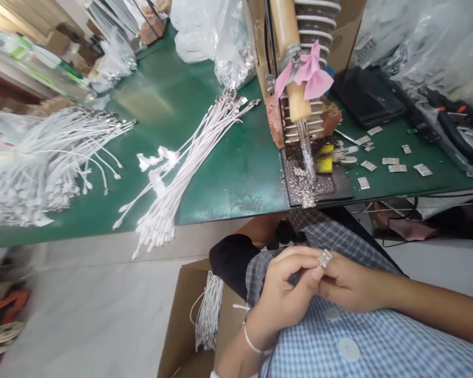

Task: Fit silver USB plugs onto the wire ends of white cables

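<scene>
Over the lap, my left hand (286,289) and my right hand (352,281) meet, fingers pinched around a small silvery metal piece (325,258). Both hands touch it at the fingertips. Above them on the green table, a soldering iron (299,102) with a wooden handle and pink cloth hangs tip down beside a coiled wire holder. Its tip meets a dark pad (341,186) with solder crumbs and a yellow block (325,159). Several flat metal pieces (397,168) lie to the right. A bundle of white cables (195,176) lies left of the iron.
A larger heap of white cables (35,163) covers the table's left side. Under the edge, a cardboard box (173,315) holds more cables (208,315). Pliers (457,126), a black tray (368,97) and plastic bags (445,47) are at the right. Another person's hand (164,6) shows at the top.
</scene>
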`<state>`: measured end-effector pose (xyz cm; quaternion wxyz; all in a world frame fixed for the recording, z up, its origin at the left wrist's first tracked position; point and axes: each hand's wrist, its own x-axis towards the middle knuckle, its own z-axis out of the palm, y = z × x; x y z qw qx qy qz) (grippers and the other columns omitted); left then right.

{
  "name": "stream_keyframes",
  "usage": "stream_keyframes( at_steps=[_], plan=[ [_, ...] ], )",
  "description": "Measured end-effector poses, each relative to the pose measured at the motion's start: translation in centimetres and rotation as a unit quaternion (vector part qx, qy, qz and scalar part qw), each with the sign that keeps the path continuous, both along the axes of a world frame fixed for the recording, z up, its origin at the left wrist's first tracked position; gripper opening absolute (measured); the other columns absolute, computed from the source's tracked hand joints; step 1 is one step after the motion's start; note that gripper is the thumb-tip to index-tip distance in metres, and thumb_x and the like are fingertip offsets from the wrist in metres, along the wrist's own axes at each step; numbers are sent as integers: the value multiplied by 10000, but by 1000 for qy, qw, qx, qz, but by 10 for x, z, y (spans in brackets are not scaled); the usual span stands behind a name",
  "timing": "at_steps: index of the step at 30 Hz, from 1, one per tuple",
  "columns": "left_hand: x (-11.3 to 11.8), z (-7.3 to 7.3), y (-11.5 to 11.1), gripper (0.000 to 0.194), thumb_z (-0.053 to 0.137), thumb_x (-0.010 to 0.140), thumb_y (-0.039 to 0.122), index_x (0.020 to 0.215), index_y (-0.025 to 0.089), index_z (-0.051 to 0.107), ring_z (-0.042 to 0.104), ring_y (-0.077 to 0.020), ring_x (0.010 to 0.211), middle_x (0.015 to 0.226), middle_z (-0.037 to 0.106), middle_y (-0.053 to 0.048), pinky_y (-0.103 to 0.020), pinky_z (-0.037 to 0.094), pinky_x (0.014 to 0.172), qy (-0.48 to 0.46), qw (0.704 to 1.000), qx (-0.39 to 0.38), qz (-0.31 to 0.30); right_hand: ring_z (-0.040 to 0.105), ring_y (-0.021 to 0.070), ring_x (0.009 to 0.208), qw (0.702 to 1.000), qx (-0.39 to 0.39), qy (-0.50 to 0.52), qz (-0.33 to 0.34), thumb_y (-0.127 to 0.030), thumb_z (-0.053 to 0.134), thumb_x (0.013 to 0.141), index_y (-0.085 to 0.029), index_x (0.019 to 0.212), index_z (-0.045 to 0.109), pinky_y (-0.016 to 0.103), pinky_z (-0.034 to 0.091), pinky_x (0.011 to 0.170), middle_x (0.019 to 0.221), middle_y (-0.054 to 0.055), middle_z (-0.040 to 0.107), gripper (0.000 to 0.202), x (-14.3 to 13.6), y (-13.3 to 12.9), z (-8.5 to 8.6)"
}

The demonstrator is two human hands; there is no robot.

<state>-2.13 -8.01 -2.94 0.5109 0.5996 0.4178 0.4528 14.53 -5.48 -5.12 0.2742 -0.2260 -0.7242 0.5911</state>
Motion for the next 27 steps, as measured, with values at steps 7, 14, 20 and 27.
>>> stream_keyframes(
  at_steps=[7,14,20,27],
  plan=[
    [6,5,4,153,626,934,304,898,170,690,656,-119,650,898,725,-76,-217,538,562,-77,982,-171,-2,478,94,529,983,-33,-10,-178,-485,539,955,-198,996,645,210,411,455,703,-3,552,309,51,11,11],
    [8,14,15,212,639,921,322,802,153,689,557,-103,576,643,653,-29,-211,450,542,29,989,-146,-2,555,89,589,979,1,-2,-202,-262,552,958,-206,1017,636,174,471,501,756,5,608,117,38,22,24],
    [11,22,20,186,667,901,336,868,156,705,605,-108,569,661,681,-26,-203,487,531,17,983,-181,27,540,82,565,978,-12,-14,-206,-273,540,962,-191,940,633,168,463,491,735,4,612,127,38,26,22],
    [12,25,30,230,698,871,374,790,166,643,574,-88,525,596,628,3,-191,491,533,-22,969,-244,31,612,104,636,953,72,8,-294,-232,481,998,-239,1060,646,203,510,546,756,-1,640,177,44,31,27]
  ],
)
